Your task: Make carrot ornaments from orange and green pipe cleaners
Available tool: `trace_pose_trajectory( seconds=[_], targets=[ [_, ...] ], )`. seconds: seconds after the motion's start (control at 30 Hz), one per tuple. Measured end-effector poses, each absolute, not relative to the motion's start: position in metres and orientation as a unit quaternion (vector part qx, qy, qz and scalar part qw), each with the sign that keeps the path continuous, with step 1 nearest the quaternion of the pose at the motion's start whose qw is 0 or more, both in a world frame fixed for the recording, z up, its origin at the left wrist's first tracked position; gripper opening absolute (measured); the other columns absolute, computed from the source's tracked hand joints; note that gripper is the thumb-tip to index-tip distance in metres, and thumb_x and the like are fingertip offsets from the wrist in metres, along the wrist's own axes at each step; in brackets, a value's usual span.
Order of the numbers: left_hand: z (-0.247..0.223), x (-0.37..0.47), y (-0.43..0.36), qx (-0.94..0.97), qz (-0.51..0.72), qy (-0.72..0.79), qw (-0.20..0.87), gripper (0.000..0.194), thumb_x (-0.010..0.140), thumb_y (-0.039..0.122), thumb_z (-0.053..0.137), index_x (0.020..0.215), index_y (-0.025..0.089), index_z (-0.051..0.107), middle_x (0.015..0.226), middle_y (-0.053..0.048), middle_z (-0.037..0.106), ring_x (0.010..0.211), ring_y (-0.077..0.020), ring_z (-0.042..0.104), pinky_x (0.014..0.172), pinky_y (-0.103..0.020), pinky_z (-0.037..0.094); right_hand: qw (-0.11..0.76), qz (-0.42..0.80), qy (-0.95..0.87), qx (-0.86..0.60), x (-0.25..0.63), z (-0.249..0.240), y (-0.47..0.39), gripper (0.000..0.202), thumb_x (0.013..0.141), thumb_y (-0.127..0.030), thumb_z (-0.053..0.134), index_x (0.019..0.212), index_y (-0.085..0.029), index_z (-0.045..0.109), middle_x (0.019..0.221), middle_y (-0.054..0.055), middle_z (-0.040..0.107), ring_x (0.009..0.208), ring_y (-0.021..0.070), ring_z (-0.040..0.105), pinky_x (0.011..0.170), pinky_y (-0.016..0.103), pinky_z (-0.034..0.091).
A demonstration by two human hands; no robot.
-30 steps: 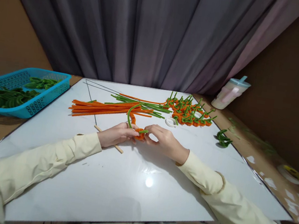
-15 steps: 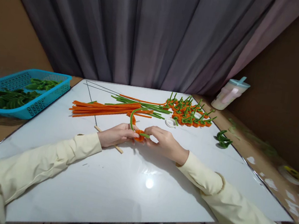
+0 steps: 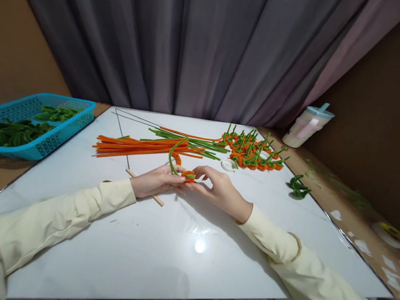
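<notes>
Between my two hands is a small orange pipe-cleaner flower [image 3: 188,176] with a green pipe cleaner [image 3: 172,152] running through it; one long green end curves up and back. My left hand [image 3: 159,180] pinches the flower from the left. From the right, the thumb and fingers of my right hand [image 3: 219,189] close on its edge, by the short green tip. An orange coil [image 3: 176,159] shows just behind my left fingertips. Beneath my left hand lies a thin wooden stick [image 3: 157,200], partly covered.
Behind my hands lie orange pipe cleaners [image 3: 130,146] and green pipe cleaners [image 3: 197,141]. Orange-and-green pieces [image 3: 254,152] cluster at back right, near a white ring [image 3: 228,164]. A blue basket [image 3: 38,147] stands left, a tumbler [image 3: 308,126] right, green curled pieces [image 3: 298,187] nearer.
The flower has turned and risen slightly, so its short green tip now points less far right. The long green end has swung left. My right fingers have shifted around the flower.
</notes>
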State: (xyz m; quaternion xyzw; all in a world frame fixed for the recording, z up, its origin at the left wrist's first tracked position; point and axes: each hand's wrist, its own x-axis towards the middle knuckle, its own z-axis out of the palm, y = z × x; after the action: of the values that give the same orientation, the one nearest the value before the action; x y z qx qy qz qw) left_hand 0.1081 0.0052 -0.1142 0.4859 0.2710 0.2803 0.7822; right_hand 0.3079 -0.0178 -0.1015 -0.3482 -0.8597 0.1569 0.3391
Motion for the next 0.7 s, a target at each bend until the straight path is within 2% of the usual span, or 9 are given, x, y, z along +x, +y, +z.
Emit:
trace_pose_trajectory(
  seconds=[0.2, 0.43, 0.7],
  targets=[
    [-0.114, 0.107, 0.004, 0.451, 0.260, 0.266, 0.811, 0.020, 0.079, 0.014, 0.063, 0.096, 0.016, 0.052, 0.097, -0.008, 0.068, 0.094, -0.0176, 0.064, 0.093, -0.034, 0.042, 0.277, 0.083, -0.887, -0.359, 0.305, -0.109, -0.018, 0.015, 0.090, -0.024, 0.044, 0.098, -0.014, 0.052, 0.093, 0.010, 0.063, 0.084, 0.0196, 0.058, 0.074, 0.032, 0.047],
    [-0.114, 0.109, 0.002, 0.438, 0.261, 0.251, 0.823, 0.019, 0.079, 0.013, 0.062, 0.093, 0.015, 0.051, 0.095, -0.011, 0.069, 0.101, -0.0208, 0.062, 0.102, -0.039, 0.034, 0.264, -0.023, -0.884, -0.384, 0.301, -0.117, -0.019, 0.016, 0.086, -0.011, 0.039, 0.080, -0.016, 0.053, 0.073, 0.007, 0.062, 0.065, 0.0178, 0.054, 0.064, 0.029, 0.042],
    [-0.114, 0.109, 0.002, 0.438, 0.266, 0.245, 0.823, 0.014, 0.080, 0.013, 0.060, 0.093, 0.015, 0.054, 0.102, -0.010, 0.067, 0.100, -0.0193, 0.062, 0.102, -0.041, 0.035, 0.326, 0.140, -0.841, -0.408, 0.299, -0.111, -0.021, 0.009, 0.085, -0.014, 0.047, 0.080, -0.016, 0.054, 0.072, 0.004, 0.063, 0.062, 0.0136, 0.056, 0.058, 0.022, 0.041]
  ],
)
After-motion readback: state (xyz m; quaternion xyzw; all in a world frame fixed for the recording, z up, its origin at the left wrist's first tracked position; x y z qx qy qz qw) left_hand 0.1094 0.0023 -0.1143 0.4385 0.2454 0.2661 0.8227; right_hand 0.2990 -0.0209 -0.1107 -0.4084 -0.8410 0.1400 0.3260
